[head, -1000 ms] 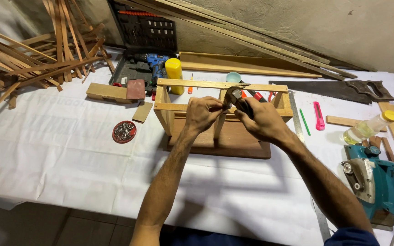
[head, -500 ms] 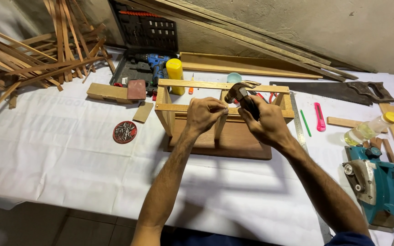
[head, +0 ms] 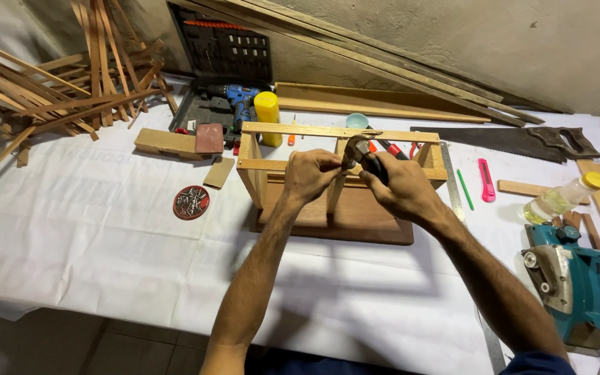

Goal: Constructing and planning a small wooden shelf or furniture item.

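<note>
Head view: hammer [head: 357, 149] is gripped by right hand [head: 401, 189], wooden frame [head: 342, 167] pinched by left hand [head: 308, 175] near the bench's far edge; light, square taps are advised.

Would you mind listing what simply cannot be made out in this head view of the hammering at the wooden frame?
- Whatever the left hand pinches: hidden by its fingers, too small.
- Hammer handle: wrapped inside the right hand.
- Wooden frame front rail behind both hands: covered.
- Teal power saw: cut off by the right edge.
- Contents of the red lid: too small to tell.
</note>
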